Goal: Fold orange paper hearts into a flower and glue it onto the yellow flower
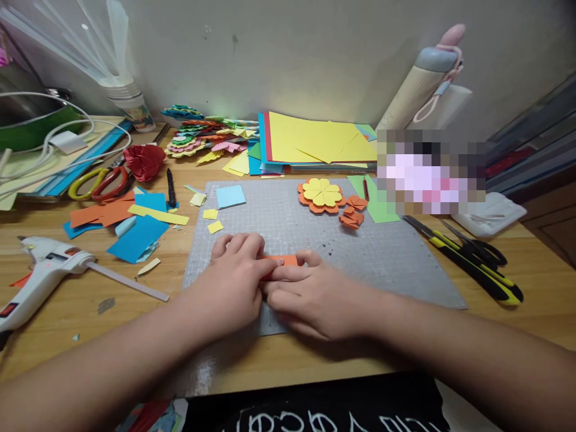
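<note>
Near the front of a grey cutting mat [378, 264], both hands meet over a small piece of orange paper [288, 260]. My left hand [238, 270] has its thumb pressed on the paper's left part, fingers curled onto the mat. My right hand [315, 294] grips the paper's near side, its fingers bent around it. Much of the paper is hidden under the fingers. Farther back on the mat lies a yellow and orange paper flower [321, 193], with small folded orange pieces [352, 217] beside it. A light blue paper square [231, 196] lies at the mat's far left.
A white glue gun [49, 267] lies at left, near blue and orange paper scraps [139, 237] and scissors [110, 180]. A yellow-black utility knife [477, 267] and black scissors [481, 249] are at right. Stacked coloured paper [315, 138] stands against the wall.
</note>
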The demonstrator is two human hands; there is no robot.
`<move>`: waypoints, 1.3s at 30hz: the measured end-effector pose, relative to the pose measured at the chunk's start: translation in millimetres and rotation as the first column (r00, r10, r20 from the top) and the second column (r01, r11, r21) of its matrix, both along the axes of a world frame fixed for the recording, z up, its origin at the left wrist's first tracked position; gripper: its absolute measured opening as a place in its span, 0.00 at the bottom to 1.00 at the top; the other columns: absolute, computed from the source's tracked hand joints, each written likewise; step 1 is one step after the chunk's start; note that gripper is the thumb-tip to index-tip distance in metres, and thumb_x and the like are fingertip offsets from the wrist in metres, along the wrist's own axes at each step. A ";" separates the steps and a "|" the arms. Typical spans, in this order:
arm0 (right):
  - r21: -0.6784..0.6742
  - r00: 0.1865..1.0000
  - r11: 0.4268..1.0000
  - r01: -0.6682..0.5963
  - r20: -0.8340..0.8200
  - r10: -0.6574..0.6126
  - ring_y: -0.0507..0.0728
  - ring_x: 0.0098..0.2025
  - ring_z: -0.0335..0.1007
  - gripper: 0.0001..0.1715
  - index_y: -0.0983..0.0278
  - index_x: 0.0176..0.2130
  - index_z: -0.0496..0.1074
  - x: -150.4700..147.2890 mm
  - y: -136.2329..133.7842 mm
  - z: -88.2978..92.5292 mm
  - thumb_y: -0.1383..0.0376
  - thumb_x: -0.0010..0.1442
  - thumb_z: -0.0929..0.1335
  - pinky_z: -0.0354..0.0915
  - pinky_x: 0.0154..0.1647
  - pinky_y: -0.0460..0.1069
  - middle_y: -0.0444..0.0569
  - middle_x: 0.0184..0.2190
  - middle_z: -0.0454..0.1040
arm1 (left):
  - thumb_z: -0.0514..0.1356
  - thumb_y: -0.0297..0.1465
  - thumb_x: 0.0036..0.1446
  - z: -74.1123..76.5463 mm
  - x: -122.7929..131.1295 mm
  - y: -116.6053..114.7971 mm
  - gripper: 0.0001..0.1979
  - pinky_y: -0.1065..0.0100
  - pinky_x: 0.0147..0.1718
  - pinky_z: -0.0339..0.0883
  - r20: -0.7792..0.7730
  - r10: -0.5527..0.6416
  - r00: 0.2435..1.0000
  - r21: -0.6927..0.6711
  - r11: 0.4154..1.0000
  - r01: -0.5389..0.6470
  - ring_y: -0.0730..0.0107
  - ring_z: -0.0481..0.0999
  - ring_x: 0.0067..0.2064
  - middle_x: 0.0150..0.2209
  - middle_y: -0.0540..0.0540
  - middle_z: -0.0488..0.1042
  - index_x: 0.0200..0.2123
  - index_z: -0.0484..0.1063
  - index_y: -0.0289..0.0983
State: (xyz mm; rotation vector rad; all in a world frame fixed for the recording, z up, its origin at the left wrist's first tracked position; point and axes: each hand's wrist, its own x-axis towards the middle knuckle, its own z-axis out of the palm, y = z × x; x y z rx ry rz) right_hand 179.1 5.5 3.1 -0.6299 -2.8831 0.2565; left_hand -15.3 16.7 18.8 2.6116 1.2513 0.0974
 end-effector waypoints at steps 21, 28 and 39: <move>-0.069 0.996 0.995 -0.078 -0.040 0.076 0.56 0.46 0.62 0.07 0.61 0.38 0.64 32.2 14.8 -2.4 0.66 0.57 0.59 0.41 0.54 0.58 0.44 0.48 0.74 | 0.53 0.23 0.51 -10.5 -6.9 7.6 0.21 0.49 0.46 0.54 0.103 0.058 0.993 -0.070 0.996 -0.051 0.57 0.63 0.44 0.38 0.47 0.64 0.43 0.75 0.51; -0.112 0.999 0.993 -0.028 -0.027 0.026 0.55 0.45 0.65 0.06 0.62 0.36 0.64 30.7 12.1 0.8 0.68 0.55 0.61 0.37 0.56 0.58 0.42 0.48 0.74 | 0.55 0.24 0.52 -13.5 -7.8 8.4 0.21 0.48 0.47 0.53 0.070 0.062 0.996 -0.007 0.998 -0.061 0.55 0.63 0.45 0.39 0.46 0.64 0.44 0.76 0.54; -0.087 1.000 0.996 -0.003 0.022 0.005 0.56 0.45 0.67 0.05 0.60 0.35 0.64 49.5 6.7 6.2 0.67 0.57 0.61 0.34 0.58 0.59 0.42 0.48 0.75 | 0.54 0.24 0.53 -14.1 -8.4 10.3 0.23 0.47 0.48 0.52 0.049 0.045 0.998 0.000 0.999 -0.045 0.54 0.63 0.45 0.38 0.46 0.66 0.45 0.76 0.57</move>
